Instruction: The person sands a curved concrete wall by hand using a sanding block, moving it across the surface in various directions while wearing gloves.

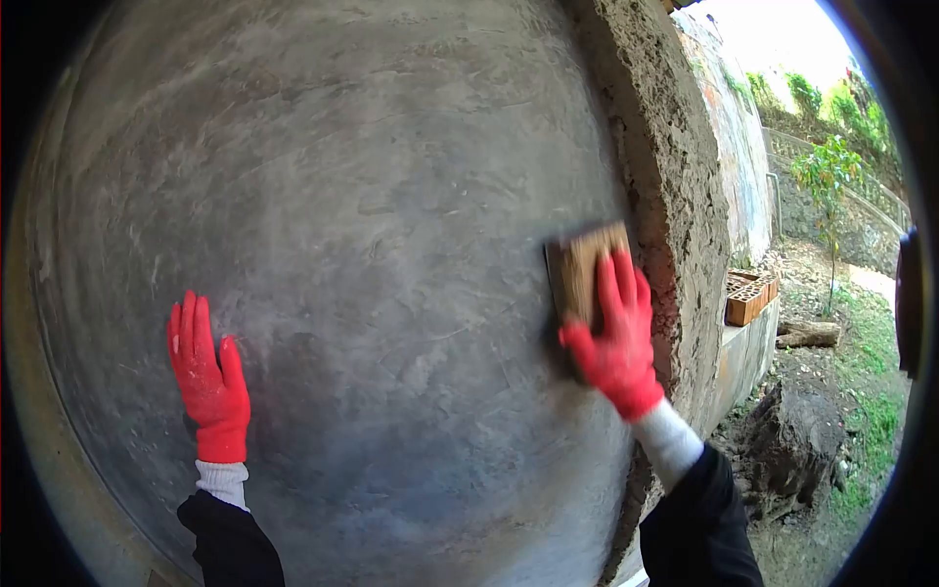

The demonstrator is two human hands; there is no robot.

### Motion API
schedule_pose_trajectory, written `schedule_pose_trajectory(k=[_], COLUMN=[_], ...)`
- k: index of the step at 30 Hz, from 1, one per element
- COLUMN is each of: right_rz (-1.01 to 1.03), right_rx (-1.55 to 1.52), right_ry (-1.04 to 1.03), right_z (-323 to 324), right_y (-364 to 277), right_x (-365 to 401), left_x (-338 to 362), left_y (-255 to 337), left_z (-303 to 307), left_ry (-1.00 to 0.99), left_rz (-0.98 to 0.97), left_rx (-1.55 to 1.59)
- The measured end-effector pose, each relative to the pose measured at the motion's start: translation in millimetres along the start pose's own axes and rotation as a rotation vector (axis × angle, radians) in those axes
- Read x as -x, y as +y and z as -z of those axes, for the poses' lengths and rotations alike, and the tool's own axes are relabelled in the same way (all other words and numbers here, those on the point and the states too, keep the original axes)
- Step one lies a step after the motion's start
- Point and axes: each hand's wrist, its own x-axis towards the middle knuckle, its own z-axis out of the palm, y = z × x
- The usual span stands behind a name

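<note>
A grey plastered wall with faint swirl marks fills most of the view. My right hand, in a red glove with a white cuff, is closed on a wooden block that lies against the wall near its right edge. The block looks slightly blurred, and its underside is hidden. At the left, my left hand, gloved in red too, rests flat against the plaster with its fingers up and thumb apart. It holds nothing.
A rough concrete edge runs down the wall's right side. Beyond it are hollow bricks on a low ledge, a log, a dark stump or rock, a thin tree and grassy ground.
</note>
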Motion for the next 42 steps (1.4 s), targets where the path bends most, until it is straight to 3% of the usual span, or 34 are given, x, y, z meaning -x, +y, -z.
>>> schedule_pose_trajectory(k=[3,5,9,12,15,17,20,22,24,28,30,34,37,39,42], right_rz=[0.181,0.198,0.124,-0.066,-0.116,-0.056,0.178,0.228,0.222,-0.029,-0.098,-0.1,0.181,0.277,0.265], right_rx=[-0.074,-0.059,-0.026,-0.035,-0.019,-0.02,-0.037,-0.048,-0.055,-0.095,-0.107,-0.051,-0.03,-0.092,-0.025], right_ry=[-0.184,-0.196,-0.021,0.137,0.19,0.133,-0.031,-0.105,-0.08,0.103,0.168,0.141,0.076,-0.082,0.048], right_z=[15.5,14.4,5.5,-9.5,-12.6,-9.1,6.6,14.1,11.9,-10.5,-11.8,-10.2,-7.4,10.7,-5.2], right_y=[4.4,4.5,-9.5,-6.0,-3.6,-2.8,-7.2,-14.8,-9.5,-6.0,-7.0,-3.2,15.1,3.2,-0.1], right_x=[161.2,160.9,6.4,-115.4,-136.8,-82.3,57.5,67.7,27.3,-169.4,-226.3,-171.8,-12.5,74.9,-13.3], left_x=[1.2,1.0,1.7,1.9,2.7,3.1,1.2,1.7,2.3,2.4,1.7,0.1,-0.2,-1.0,0.7], left_y=[0.5,-1.6,-2.3,-1.9,-3.0,-3.0,-2.5,-1.9,-0.9,-2.9,-0.4,1.3,0.8,2.4,-0.9], left_z=[-0.9,-1.1,0.2,1.3,-0.7,-1.3,0.0,0.9,-0.1,-0.2,2.0,2.1,1.9,2.1,-1.3], left_ry=[-0.022,-0.01,-0.036,-0.035,-0.035,-0.031,-0.013,-0.015,-0.007,0.002,-0.019,-0.008,0.02,0.025,0.03], left_rz=[0.056,0.038,0.034,0.033,0.052,0.039,0.034,0.037,0.029,0.023,0.029,0.033,0.031,0.03,0.01], left_rx=[-0.016,-0.009,-0.009,-0.006,-0.003,0.015,0.018,0.01,0.016,0.021,0.001,0.02,0.056,0.043,0.02])
